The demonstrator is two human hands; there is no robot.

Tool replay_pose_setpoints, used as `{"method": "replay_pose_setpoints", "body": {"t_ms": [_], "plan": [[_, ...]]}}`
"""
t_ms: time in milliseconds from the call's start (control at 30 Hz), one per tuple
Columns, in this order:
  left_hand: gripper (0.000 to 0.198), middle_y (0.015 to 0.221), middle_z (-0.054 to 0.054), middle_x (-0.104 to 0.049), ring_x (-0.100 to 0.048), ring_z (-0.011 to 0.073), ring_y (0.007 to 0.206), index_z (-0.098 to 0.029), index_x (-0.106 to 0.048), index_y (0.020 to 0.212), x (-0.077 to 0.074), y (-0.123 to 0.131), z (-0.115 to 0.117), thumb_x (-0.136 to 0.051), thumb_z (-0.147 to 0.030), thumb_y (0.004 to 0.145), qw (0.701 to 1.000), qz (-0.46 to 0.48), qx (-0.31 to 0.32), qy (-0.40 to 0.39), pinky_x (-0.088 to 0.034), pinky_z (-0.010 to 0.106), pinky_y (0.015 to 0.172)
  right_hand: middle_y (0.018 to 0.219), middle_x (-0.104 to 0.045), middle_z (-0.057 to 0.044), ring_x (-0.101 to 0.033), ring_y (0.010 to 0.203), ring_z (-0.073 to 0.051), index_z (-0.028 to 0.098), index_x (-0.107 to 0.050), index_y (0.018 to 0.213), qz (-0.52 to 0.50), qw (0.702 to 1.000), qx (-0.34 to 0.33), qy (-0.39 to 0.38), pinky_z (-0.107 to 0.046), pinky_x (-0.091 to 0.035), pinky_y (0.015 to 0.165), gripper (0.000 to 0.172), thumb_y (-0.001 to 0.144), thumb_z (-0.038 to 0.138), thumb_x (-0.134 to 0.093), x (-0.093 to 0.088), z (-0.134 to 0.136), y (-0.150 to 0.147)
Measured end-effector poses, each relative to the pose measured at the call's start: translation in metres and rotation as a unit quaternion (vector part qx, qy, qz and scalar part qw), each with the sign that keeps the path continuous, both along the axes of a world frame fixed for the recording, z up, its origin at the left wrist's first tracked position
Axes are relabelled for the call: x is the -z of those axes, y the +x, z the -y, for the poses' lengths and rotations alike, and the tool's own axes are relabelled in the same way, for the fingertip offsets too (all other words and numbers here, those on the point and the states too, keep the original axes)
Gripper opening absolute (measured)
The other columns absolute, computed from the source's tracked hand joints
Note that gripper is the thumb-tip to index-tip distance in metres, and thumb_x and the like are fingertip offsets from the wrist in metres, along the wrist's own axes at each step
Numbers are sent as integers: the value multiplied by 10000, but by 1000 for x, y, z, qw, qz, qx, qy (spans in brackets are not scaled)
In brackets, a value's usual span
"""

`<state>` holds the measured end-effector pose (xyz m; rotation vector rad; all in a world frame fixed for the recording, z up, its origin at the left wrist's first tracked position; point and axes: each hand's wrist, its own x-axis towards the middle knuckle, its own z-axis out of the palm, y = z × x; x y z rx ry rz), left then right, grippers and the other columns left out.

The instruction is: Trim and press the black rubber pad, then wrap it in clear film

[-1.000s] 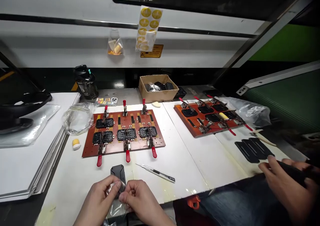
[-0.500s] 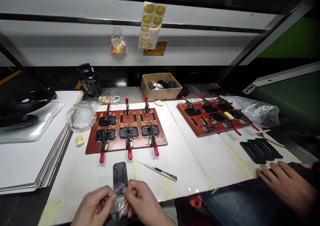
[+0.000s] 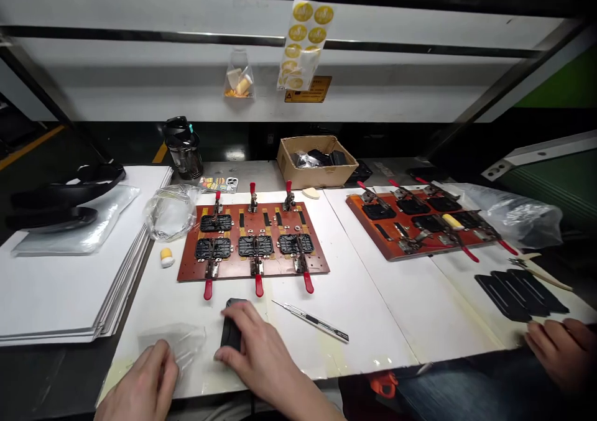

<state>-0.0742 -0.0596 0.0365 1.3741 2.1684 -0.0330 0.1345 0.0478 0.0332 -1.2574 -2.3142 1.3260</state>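
At the table's near edge my left hand [image 3: 142,380] is closed on a clear plastic bag [image 3: 186,344], which spreads out flat to the right of the fingers. My right hand [image 3: 261,349] curls over a black plastic cover [image 3: 230,333], thumb on its near end and fingers over its far end. Part of the cover is hidden under the hand. A craft knife [image 3: 311,321] lies just right of it. Beyond both hands is a reddish-brown fixture board [image 3: 186,273] with red-handled toggle clamps, several of them over black plastic frames.
A second clamp board [image 3: 373,240] sits at the right, near several flat black plates [image 3: 506,293] and a co-worker's hand [image 3: 557,346]. A yellow-topped roll [image 3: 166,257] and a bag of coiled wire [image 3: 170,212] lie left. A cardboard box [image 3: 321,176] stands behind; white sheets [image 3: 51,290] are stacked left.
The hands have parted. My left hand has drawn the bag leftward, off the black cover, and my right hand now grips the cover. The view has swung left; the co-worker's hand has drawn back.
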Motion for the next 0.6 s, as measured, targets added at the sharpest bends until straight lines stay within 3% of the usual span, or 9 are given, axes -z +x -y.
{"method": "replay_pose_setpoints", "body": {"t_ms": [100,167,233,300,333,400,467,600], "plan": [[288,931,19,-632,-630,247,852,-268,-436,898,7,6,-12,-194,-359,1024,1000,2,1,11,-353,334,705,1504,-416,-189,-692,984,-296,232,-369,1545,193,977,17,87,-360,-555,760,872,810,326,-830,0,-1,-9],[298,892,27,-622,-630,260,835,-263,-426,885,16,13,-16,-178,-346,1027,1000,8,5,11,-353,345,711,1437,-462,-217,-702,885,-295,190,-369,1543,247,964,23,98,-352,-541,675,925,767,302,-860,-3,1,-10],[312,875,32,-622,-634,268,835,-262,-425,876,23,17,-18,-173,-357,1032,1000,13,-7,9,-357,344,707,1293,-553,-151,-687,818,-247,204,-494,1436,204,974,44,91,-316,-506,644,667,838,267,-781,-9,3,-3],[321,890,34,-635,-639,267,850,-263,-433,882,26,17,-17,-171,-367,1035,999,18,-26,11,-361,336,703,1127,-598,-68,-662,842,-200,234,-628,1212,82,993,70,55,-284,-489,700,265,951,272,-645,-16,5,7],[325,896,31,-642,-639,263,855,-264,-439,881,26,17,-17,-173,-370,1035,999,23,-32,13,-363,331,702,1050,-601,-42,-646,867,-183,238,-656,1109,3,996,86,30,-270,-484,733,150,999,304,-577,-17,6,11],[333,885,22,-651,-638,257,850,-265,-449,869,26,15,-16,-182,-375,1035,999,28,-41,19,-364,320,699,961,-587,-25,-617,857,-157,234,-666,1057,-144,981,127,-32,-243,-478,728,243,1042,415,-504,-14,9,13],[343,874,20,-664,-640,254,843,-265,-471,855,26,13,-15,-204,-384,1034,998,35,-50,31,-372,314,705,949,-584,-26,-598,787,-139,220,-670,1116,-212,962,152,-83,-232,-467,673,312,1037,470,-501,-3,13,6],[352,851,21,-693,-653,238,843,-265,-530,861,29,8,-13,-250,-392,1032,993,66,-76,60,-414,286,731,873,-599,-14,-569,743,-130,205,-717,1033,-143,981,101,-83,-235,-421,675,233,995,383,-572,20,26,-12]]}}
